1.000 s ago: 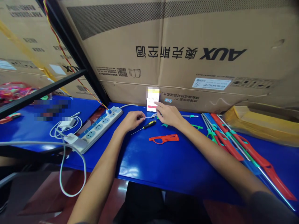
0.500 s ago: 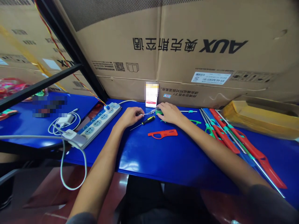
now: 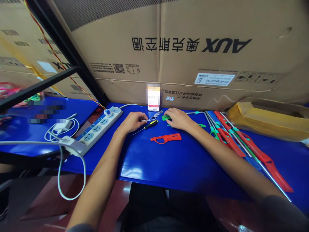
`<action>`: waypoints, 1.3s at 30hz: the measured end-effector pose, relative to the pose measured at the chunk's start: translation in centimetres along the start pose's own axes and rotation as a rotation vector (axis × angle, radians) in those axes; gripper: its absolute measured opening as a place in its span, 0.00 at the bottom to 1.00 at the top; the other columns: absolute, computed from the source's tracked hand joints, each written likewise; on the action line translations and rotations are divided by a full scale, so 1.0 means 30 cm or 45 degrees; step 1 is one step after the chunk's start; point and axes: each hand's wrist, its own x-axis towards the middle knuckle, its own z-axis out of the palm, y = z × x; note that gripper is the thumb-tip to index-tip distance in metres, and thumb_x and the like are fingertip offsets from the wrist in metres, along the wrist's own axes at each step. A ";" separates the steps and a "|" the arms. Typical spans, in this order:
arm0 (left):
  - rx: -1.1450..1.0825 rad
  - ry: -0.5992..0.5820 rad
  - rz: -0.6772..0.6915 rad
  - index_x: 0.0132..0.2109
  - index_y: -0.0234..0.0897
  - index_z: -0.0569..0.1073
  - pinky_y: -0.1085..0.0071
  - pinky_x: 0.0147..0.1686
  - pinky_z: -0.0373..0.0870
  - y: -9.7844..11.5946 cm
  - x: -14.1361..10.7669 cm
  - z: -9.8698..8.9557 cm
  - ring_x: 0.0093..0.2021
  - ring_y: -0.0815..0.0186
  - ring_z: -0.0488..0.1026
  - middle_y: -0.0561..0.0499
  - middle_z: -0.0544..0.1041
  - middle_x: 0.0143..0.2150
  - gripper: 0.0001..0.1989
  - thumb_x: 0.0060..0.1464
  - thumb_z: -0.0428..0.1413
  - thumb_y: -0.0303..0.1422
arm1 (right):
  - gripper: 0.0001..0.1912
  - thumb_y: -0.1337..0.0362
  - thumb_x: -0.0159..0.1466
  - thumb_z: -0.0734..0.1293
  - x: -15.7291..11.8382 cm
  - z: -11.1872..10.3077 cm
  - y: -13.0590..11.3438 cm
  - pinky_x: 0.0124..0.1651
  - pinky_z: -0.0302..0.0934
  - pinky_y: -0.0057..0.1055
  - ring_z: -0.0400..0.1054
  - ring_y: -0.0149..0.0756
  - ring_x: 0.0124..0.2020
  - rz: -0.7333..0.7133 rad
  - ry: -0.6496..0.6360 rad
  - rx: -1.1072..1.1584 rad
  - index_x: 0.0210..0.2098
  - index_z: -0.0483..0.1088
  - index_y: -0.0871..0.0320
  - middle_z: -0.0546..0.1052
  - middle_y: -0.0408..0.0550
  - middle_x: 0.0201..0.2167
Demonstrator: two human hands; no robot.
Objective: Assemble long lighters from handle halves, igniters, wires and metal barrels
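Note:
Close to the phone, my left hand (image 3: 134, 121) has its fingers closed on a thin white wire. At the wire's far end is a small clear part (image 3: 158, 113), apart from my right hand. My right hand (image 3: 178, 118) has its fingers curled over a small green plastic piece (image 3: 166, 118). A black and yellow screwdriver (image 3: 151, 124) lies just below the hands. Nearer to me rests a red lighter-shaped handle shell (image 3: 166, 138) with a finger loop. A metal rod (image 3: 191, 112) pokes out behind my right hand.
A lit phone (image 3: 154, 100) leans on the large carton (image 3: 193, 64). On the left lies a power strip (image 3: 96, 129) with a white charger and cables. To the right are several red long lighters (image 3: 251, 146) with metal rods, and a yellow-taped box (image 3: 267, 120).
My right hand has drawn slightly away from the clear part, now fully visible, and is at the green piece. My left hand keeps the wire. The whole view has shifted a little.

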 end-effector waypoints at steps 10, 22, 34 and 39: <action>-0.018 0.029 0.065 0.47 0.40 0.86 0.68 0.45 0.74 0.010 -0.001 -0.005 0.40 0.64 0.81 0.50 0.88 0.42 0.07 0.65 0.63 0.31 | 0.14 0.65 0.76 0.69 0.069 -0.031 -0.024 0.58 0.69 0.49 0.76 0.55 0.59 -0.019 0.035 0.072 0.58 0.81 0.53 0.85 0.57 0.57; 0.087 0.069 0.109 0.47 0.40 0.86 0.67 0.45 0.72 0.022 -0.006 -0.018 0.40 0.63 0.80 0.49 0.87 0.42 0.07 0.66 0.63 0.28 | 0.19 0.68 0.78 0.64 0.106 0.020 -0.105 0.53 0.66 0.47 0.76 0.52 0.54 -0.099 0.007 -0.029 0.62 0.82 0.57 0.83 0.60 0.61; 0.164 0.036 0.077 0.44 0.41 0.86 0.67 0.43 0.71 -0.006 0.002 -0.029 0.38 0.62 0.80 0.50 0.87 0.39 0.06 0.64 0.64 0.28 | 0.17 0.68 0.79 0.63 0.085 0.046 -0.068 0.53 0.67 0.44 0.75 0.51 0.57 -0.088 0.036 0.070 0.60 0.81 0.55 0.84 0.58 0.58; 0.199 0.157 0.102 0.46 0.40 0.86 0.65 0.47 0.73 0.012 0.008 -0.028 0.42 0.59 0.81 0.47 0.88 0.43 0.07 0.65 0.63 0.28 | 0.16 0.67 0.79 0.62 0.097 0.031 -0.066 0.56 0.66 0.46 0.72 0.53 0.57 -0.104 0.053 0.080 0.55 0.82 0.56 0.83 0.59 0.55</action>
